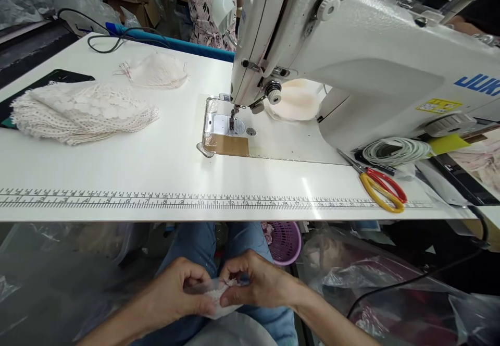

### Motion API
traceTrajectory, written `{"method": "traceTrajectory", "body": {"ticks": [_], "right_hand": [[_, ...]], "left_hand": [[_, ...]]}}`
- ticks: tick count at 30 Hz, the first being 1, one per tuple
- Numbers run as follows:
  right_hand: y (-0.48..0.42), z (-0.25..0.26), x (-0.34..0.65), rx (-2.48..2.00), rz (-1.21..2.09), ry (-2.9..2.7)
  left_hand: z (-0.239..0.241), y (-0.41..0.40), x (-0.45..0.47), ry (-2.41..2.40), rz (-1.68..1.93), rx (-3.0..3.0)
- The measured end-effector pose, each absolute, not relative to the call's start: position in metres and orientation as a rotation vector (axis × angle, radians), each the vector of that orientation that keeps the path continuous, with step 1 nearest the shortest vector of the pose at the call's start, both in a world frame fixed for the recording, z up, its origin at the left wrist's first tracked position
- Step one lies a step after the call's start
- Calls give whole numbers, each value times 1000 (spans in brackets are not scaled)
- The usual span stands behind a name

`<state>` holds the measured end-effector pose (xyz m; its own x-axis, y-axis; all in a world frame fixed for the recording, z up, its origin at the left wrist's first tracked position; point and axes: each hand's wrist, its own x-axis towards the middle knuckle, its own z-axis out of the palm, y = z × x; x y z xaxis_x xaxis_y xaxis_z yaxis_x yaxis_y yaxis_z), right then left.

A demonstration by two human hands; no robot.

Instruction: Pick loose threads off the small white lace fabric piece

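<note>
We see both hands low in the near part of the view, below the near edge of the table [156,174] and over the lap in blue jeans [203,242]. The left hand [175,296] and the right hand [260,283] meet around a small piece of white lace [219,299]; the fingers of each hand are pinched on it, the left gripping its left side and the right gripping its top and right side. The lace sits between the two hands, touching both.

On the table, at the far left, we find a stack of lace pieces [82,111], and just beyond it a single lace cup [156,70]. A printed ruler strip [195,200] runs along the near edge of the table. The white sewing machine [351,59] fills the far right, its needle [232,119] over the metal plate [221,127]. Behind the machine's arm lies a pale peach cup [297,101]. To the right, near the machine's base, we see scissors with red and yellow handles [380,187], touching the table, and a coil of white cord [394,150] just beyond them. A black cable [113,41] loops at the far left.

Under the table a purple basket [285,242] stands just right of the knees, with clear plastic bags [371,283] on the right. A person in a floral top [203,2] stands beyond the table.
</note>
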<state>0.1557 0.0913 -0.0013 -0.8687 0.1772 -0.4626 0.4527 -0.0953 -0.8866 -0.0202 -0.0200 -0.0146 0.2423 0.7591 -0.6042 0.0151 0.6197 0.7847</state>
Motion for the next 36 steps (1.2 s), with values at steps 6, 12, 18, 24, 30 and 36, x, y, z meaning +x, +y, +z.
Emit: {"method": "traceTrajectory", "body": {"ticks": [6,12,18,24,30,36], "right_hand": [[91,-3,161,747,-2023,2045],[89,-11,163,788,-2081,1988],[90,-8,164,719,-2046,2075],[88,-6,164,716,-2009,2144],[86,-11,165,795,-2197,2051],[83,-14,174,782,-2185,2270]], "left_hand": [[-23,-23,-20,1281,569,742],[-22,-26,-23,1295,569,730],[-20,-26,-22,1237,635,758],[-17,-28,-24,1332,556,826],[-18,-27,-24,1219,625,793],[-20,-26,-22,1176,702,788]]}}
